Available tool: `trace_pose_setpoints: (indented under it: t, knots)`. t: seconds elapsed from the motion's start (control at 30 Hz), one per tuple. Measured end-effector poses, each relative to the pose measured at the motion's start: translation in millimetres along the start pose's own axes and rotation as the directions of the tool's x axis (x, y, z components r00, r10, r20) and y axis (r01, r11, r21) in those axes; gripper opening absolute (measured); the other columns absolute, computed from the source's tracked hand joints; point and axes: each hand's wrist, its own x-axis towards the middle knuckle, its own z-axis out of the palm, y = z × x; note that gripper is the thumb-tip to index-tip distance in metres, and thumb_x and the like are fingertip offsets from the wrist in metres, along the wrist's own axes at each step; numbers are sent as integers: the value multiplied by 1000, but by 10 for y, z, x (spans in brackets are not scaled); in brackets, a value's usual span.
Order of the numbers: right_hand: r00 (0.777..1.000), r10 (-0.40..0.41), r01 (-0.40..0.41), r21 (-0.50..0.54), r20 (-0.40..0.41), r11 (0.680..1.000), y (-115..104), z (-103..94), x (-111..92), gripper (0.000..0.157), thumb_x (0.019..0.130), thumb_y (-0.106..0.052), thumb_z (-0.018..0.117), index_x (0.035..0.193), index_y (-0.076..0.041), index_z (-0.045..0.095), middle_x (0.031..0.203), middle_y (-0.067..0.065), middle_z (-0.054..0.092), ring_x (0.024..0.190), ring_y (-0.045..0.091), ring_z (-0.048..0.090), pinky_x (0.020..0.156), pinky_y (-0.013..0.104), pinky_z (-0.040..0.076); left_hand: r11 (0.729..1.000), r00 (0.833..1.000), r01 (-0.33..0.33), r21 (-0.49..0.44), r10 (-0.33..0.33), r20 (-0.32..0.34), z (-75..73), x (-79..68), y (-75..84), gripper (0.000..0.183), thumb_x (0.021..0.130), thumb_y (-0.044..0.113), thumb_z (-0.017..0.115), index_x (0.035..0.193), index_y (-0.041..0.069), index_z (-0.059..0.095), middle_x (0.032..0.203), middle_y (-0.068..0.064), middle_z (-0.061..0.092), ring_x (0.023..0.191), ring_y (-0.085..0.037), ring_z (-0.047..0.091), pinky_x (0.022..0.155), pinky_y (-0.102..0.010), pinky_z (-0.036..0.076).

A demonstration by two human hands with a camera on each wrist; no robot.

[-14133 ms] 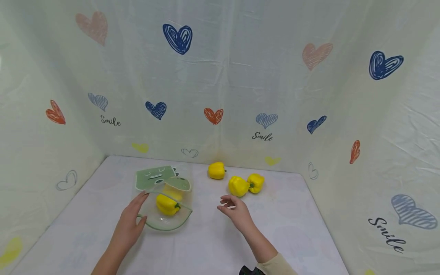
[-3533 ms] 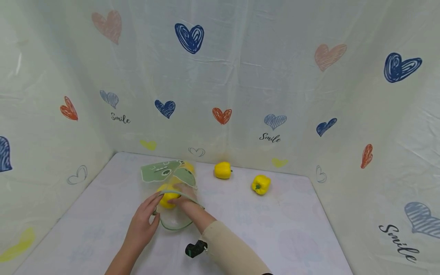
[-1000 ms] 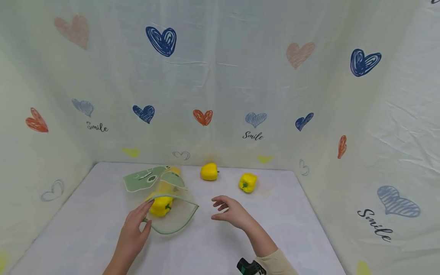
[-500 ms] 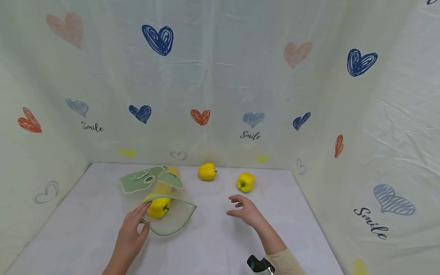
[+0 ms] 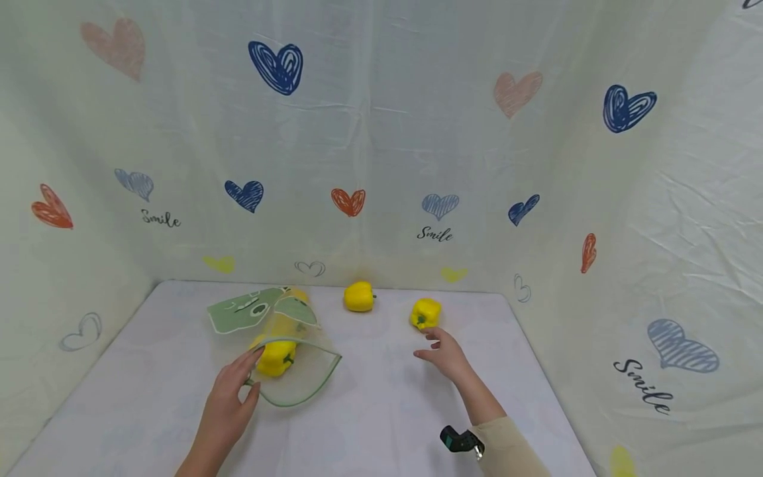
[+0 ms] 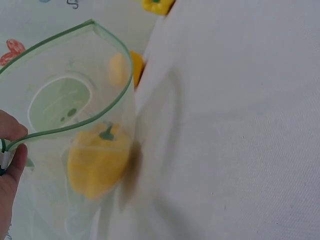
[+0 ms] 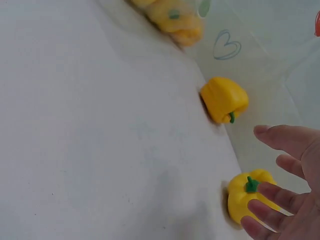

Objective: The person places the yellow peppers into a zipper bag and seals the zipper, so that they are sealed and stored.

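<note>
My left hand [image 5: 223, 397] pinches the green edge of a clear bag [image 5: 312, 356] between thumb and fingers, and its mouth gapes toward me. In the left wrist view, thumb and fingertip meet on the rim beside a small white piece. Inside lies a yellow bell pepper [image 5: 277, 359] near the mouth, with more yellow peppers seen through the film behind it. My right hand [image 5: 446, 354] holds nothing, its fingers spread and slightly bent. Its fingertips overlap the near side of a yellow bell pepper [image 5: 426, 313], whose green stem [image 7: 251, 185] faces the hand in the right wrist view.
Another yellow bell pepper [image 5: 359, 297] lies at the back of the white-covered table [image 5: 352, 424], between the bag and the right-hand pepper. A pale curtain [image 5: 381, 132] printed with hearts encloses the table. A small black device [image 5: 457, 439] sits at the right wrist.
The right hand was inside the bag 3.5 seconds ago; it has come out and moved right to the pepper. Compared with 14 seconds ago, the bag holds more peppers and the table fewer.
</note>
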Motion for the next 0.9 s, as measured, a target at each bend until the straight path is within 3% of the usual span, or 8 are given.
trace_pose_setpoints:
  t: [0.3, 0.57, 0.9]
  knots:
    - [995, 28, -28, 3, -97, 1000, 51, -60, 180, 60, 84, -13, 77, 137, -2, 50, 132, 23, 51, 115, 39, 51, 91, 50, 50, 1000, 1000, -13, 11, 13, -16, 10, -14, -15, 72, 68, -22, 72, 134, 3, 55, 133, -16, 56, 113, -31, 51, 90, -39, 41]
    - [990, 27, -31, -27, -137, 999, 48, -108, 344, 60, 84, -11, 76, 137, 0, 50, 132, 27, 47, 117, 43, 50, 94, 52, 48, 1000, 1000, 6, 2, -6, -5, 2, -14, -32, 71, 69, -21, 71, 134, 3, 54, 133, -18, 55, 113, -33, 51, 90, -48, 45]
    - [985, 62, -62, 2, -158, 998, 87, -102, 493, 59, 83, -13, 77, 135, 1, 52, 135, 31, 41, 119, 48, 46, 99, 56, 44, 1000, 999, -6, 7, 6, -32, 9, -48, -67, 72, 68, -22, 71, 133, 1, 54, 133, -18, 55, 112, -33, 51, 90, -44, 43]
